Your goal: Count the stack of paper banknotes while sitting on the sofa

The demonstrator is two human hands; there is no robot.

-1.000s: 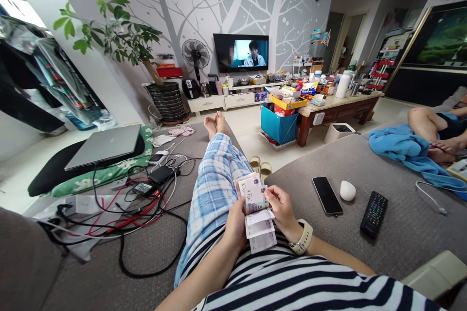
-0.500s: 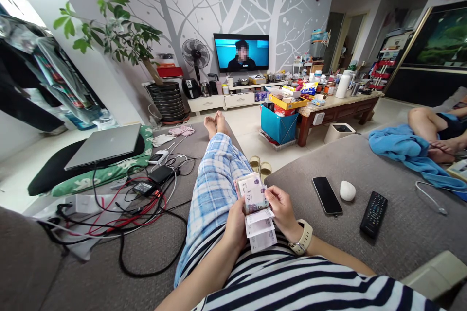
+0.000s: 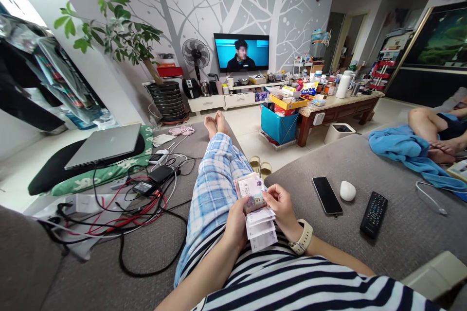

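Observation:
A stack of banknotes (image 3: 254, 206) lies over my lap, its lower notes fanned down toward the striped shirt. My left hand (image 3: 236, 223) is closed round the left side of the stack, thumb on top. At the stack's upper right edge, the fingers of my right hand (image 3: 281, 206) pinch a note; a "5" shows on the note between the hands. A pale watch (image 3: 305, 237) is on my right wrist. Blue plaid trousers (image 3: 213, 180) cover my outstretched legs under the notes.
On the sofa (image 3: 343, 233) to the right lie a phone (image 3: 327, 196), a white case (image 3: 347, 191) and a black remote (image 3: 373, 215). Tangled cables (image 3: 120, 218) and a laptop (image 3: 105, 146) are at left. Another person's bare legs (image 3: 425, 126) rest near a blue cloth (image 3: 397, 148).
A top note has moved down onto the fanned lower notes, uncovering the "5" on the stack. My right fingers have shifted slightly left and down; my left hand has barely moved.

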